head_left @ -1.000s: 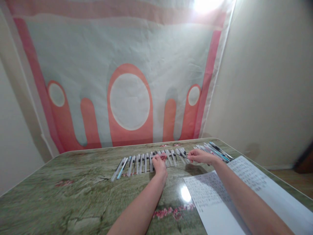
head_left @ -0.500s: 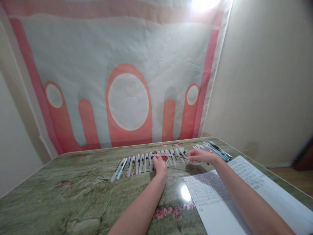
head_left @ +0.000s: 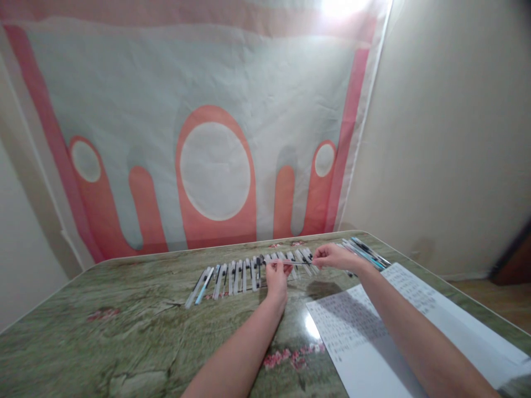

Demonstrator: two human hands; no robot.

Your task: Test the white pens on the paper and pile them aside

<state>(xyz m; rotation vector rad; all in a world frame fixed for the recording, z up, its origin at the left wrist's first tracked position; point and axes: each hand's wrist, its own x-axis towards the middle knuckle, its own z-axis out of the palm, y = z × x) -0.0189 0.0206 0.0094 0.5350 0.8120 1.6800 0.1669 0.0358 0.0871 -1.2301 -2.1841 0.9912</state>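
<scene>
Head view: the left hand [head_left: 277, 279] pinched a clear tube [head_left: 295, 262], held about level above the table [head_left: 145, 326], and the right hand [head_left: 335, 257] seemed to grip the end of a thin dark rod [head_left: 307, 263] in line with it. The two looked partly joined, though how deep the rod sat was too small to tell; this piece seemed unfinished. Similar tubes [head_left: 244, 276] lay in a row behind, seemingly left to handle. Pens [head_left: 367, 253] lay bunched beyond the paper [head_left: 352, 342]; whether those were finished could not be told.
</scene>
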